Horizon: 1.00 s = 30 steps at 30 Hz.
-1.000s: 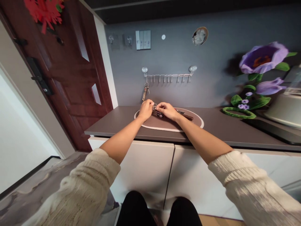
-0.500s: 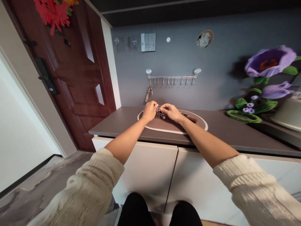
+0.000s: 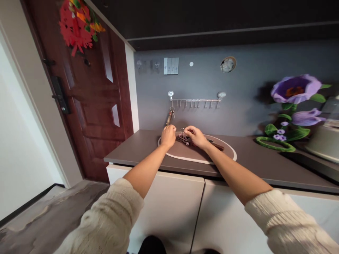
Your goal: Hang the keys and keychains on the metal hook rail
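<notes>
Head view: right fingers [image 3: 188, 131] pinch a metal ring [image 3: 182, 128]; left fingers [image 3: 172, 128] curled, contents unclear.

Brown counter [image 3: 127, 147]; oval mat [image 3: 193, 152], flowers [image 3: 296, 91] atop

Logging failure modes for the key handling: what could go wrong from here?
1. The key ring appears pinched by the right hand alone; it might slip onto the oval mat.
2. The left hand appears close below the hanging key fob; lifting could knock that off the hook rail.
</notes>
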{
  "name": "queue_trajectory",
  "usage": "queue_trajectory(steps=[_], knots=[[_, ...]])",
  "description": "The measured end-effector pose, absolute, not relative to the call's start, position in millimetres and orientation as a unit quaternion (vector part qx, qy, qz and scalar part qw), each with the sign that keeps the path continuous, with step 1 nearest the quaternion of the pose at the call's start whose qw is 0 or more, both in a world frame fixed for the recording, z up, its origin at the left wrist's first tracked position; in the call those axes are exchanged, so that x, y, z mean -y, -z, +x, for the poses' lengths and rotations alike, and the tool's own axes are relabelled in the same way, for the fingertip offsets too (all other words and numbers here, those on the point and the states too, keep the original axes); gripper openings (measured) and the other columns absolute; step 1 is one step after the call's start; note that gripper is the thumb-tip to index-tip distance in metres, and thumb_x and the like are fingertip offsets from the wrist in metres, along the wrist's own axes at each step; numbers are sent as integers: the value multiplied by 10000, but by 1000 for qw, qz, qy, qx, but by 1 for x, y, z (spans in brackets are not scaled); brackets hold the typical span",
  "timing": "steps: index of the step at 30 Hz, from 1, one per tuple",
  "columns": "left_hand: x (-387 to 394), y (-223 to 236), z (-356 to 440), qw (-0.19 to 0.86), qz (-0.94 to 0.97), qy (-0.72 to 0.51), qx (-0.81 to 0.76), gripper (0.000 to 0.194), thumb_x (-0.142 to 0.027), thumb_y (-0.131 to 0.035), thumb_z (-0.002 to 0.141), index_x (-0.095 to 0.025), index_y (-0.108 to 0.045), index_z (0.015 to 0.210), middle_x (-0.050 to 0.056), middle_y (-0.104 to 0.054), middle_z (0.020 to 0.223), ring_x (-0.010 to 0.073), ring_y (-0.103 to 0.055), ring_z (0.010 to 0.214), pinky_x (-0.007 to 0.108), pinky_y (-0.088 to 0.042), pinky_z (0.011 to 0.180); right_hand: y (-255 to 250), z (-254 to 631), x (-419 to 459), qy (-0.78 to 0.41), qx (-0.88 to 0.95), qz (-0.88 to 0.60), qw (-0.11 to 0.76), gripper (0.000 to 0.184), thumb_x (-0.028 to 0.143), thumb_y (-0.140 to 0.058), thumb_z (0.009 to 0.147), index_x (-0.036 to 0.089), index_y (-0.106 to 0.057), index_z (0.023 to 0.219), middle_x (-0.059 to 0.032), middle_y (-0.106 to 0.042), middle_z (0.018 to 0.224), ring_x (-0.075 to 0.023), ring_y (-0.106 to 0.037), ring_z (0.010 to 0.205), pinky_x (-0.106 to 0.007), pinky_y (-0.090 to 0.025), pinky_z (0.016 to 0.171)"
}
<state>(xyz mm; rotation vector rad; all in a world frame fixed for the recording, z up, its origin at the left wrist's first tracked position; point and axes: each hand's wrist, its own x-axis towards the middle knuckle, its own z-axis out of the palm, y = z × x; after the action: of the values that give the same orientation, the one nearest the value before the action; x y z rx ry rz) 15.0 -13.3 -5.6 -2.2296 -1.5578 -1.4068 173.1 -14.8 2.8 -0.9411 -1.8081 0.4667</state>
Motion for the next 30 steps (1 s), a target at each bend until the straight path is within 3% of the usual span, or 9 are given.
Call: queue_trajectory(steps=[7, 16, 30], knots=[[18, 6, 14, 48, -727, 385, 567, 202, -172, -344, 883, -173, -541, 930, 84, -609, 974, 182, -538, 959, 291, -380, 803, -14, 174, 5, -144, 747, -395, 515, 214, 382, -512, 721, 171, -546, 737, -7, -558, 701, -134, -502, 671, -288, -417, 691], [17, 8, 21, 68, -726, 337, 596, 287, -218, -293, 899, -135, -564, 941, 114, -627, 959, 198, -569, 948, 291, -411, 784, -57, 154, -24, -250, 672, -406, 567, 128, 304, -533, 713, 183, -490, 723, -2, -547, 688, -123, -544, 664, -288, -491, 661], [13, 12, 25, 98, -735, 304, 598, 307, -173, -287, 878, -144, -584, 949, 122, -638, 948, 201, -587, 923, 302, -444, 779, -91, 123, -77, -265, 588, -443, 622, 59, 198, -446, 768, 175, -489, 734, -10, -543, 628, -105, -568, 593, -240, -508, 539]])
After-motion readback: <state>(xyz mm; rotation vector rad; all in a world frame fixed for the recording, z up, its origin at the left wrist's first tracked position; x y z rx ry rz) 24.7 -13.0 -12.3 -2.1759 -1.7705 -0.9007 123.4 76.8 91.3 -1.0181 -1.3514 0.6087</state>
